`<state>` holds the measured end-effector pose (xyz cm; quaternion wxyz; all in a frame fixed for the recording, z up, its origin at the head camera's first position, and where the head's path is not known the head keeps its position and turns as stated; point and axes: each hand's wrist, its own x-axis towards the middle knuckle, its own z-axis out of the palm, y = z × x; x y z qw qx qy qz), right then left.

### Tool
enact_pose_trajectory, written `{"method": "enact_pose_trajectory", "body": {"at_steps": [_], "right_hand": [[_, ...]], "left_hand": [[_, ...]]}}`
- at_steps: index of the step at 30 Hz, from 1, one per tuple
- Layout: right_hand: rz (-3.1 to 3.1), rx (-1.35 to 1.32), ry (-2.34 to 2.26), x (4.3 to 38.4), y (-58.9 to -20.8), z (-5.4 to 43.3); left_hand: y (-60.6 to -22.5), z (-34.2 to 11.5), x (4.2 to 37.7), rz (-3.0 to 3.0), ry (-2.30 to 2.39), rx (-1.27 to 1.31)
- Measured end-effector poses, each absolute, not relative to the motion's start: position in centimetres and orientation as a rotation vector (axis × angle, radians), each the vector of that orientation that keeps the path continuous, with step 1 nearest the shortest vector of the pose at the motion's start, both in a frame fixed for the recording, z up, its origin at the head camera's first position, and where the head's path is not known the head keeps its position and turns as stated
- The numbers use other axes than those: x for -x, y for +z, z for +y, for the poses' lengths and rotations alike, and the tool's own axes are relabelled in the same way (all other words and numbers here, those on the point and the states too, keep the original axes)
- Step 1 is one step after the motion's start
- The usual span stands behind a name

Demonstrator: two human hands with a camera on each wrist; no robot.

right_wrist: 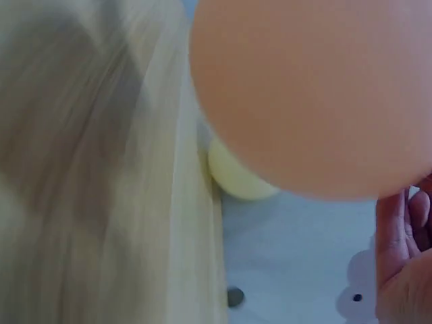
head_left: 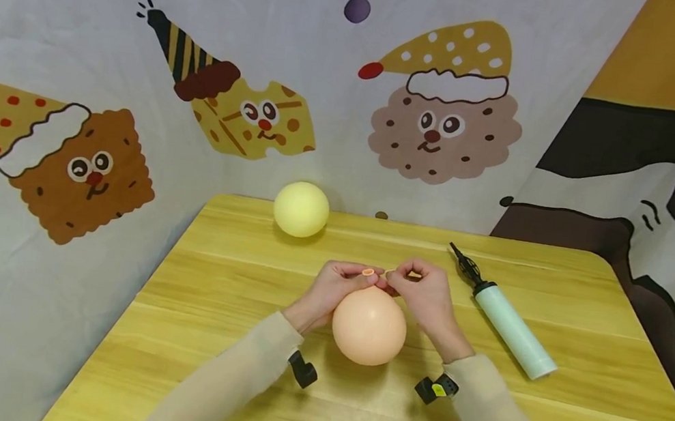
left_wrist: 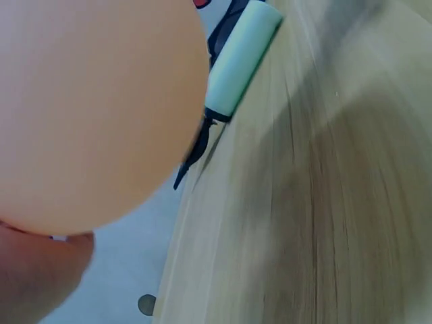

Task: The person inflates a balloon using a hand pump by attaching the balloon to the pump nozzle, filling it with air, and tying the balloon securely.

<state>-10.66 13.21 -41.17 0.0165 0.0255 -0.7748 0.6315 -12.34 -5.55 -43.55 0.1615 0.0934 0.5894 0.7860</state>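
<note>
An inflated peach-orange balloon (head_left: pixel 369 327) hangs just above the table, its neck pointing up and away from the person. My left hand (head_left: pixel 338 289) pinches the neck, and the rolled mouth of the balloon shows by the thumb. Close beside it, my right hand (head_left: pixel 424 295) pinches a small piece of the neck end between thumb and forefinger. The balloon's round body (left_wrist: pixel 94 101) covers much of the left wrist view, where part of the left hand (left_wrist: pixel 40 273) shows below it. In the right wrist view the balloon (right_wrist: pixel 324 94) hides most of the fingers.
A yellow balloon (head_left: pixel 302 209) sits at the table's back edge. A mint-green hand pump (head_left: pixel 513 328) with a black nozzle lies on the right of the wooden table (head_left: pixel 207 334). Behind the table hangs a cloth (head_left: pixel 341 53) printed with cartoon biscuits.
</note>
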Motion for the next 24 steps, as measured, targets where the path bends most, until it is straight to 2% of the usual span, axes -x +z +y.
{"method": "enact_pose_trajectory", "body": {"at_steps": [5,10,16,24], "right_hand": [[-2.362,-0.362,1.471,10.64,-41.54,13.28],[-2.248,-0.591,1.176,10.52,-41.81,13.33],[-2.256,-0.633,1.107,10.44,-41.69,13.38],[-2.393,-0.564,1.287,10.09,-40.83,13.21]], "left_hand": [[-43.62,-5.68,12.51,1.653,2.219,-0.162],[-43.45,-5.85,12.68,1.609,2.184,-0.076],[-43.63,-5.85,12.65,1.576,2.183,-0.06],[-43.53,-6.46,12.7,1.56,2.126,-0.122]]}}
